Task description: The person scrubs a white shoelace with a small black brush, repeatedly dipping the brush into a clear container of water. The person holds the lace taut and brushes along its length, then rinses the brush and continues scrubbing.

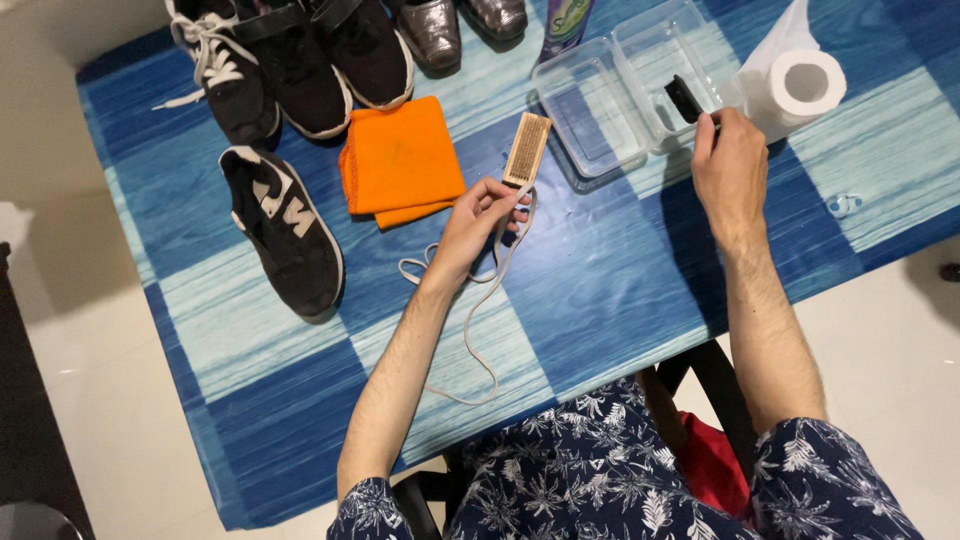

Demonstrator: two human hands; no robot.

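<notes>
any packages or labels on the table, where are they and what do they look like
bottle: top edge of the table, behind the clear tubs; purple label with green and white print, cut off by the frame.
paper roll: top right, near the right hand; white, no wrapper.
No signs or screens.

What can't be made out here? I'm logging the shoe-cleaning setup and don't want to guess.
Head view only:
- Right hand: fingertips hide how it touches the black object in the clear tray.
- Shoes at top and bottle: cut off by frame edge.
- Left hand: covers the wooden brush end; its grip on the white shoelace is unclear.
</notes>
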